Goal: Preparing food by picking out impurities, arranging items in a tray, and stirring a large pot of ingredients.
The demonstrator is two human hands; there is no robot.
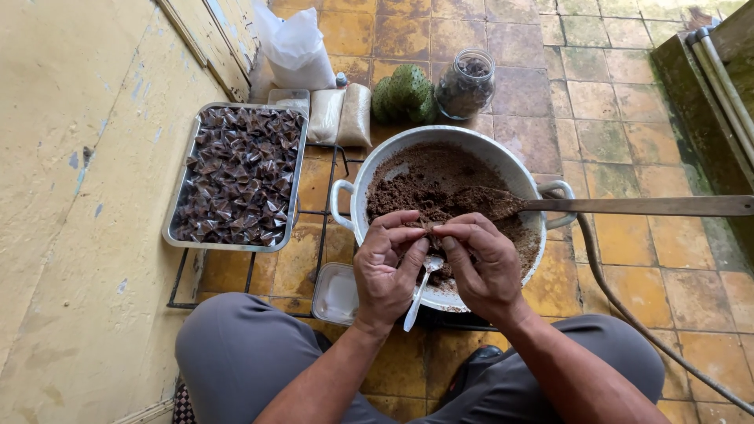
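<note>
Two hands [436, 263] around a spoon [420, 286], handle toward the knees.

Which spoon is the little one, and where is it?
The small white spoon under the hands, resting on the pan's rim. The other, a long wooden paddle, sticks out right.

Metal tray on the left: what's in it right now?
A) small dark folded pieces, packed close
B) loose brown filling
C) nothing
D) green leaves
A: the metal tray by the wall is crowded with small dark folded pieces; the loose brown filling sits in the big white pan.
</note>
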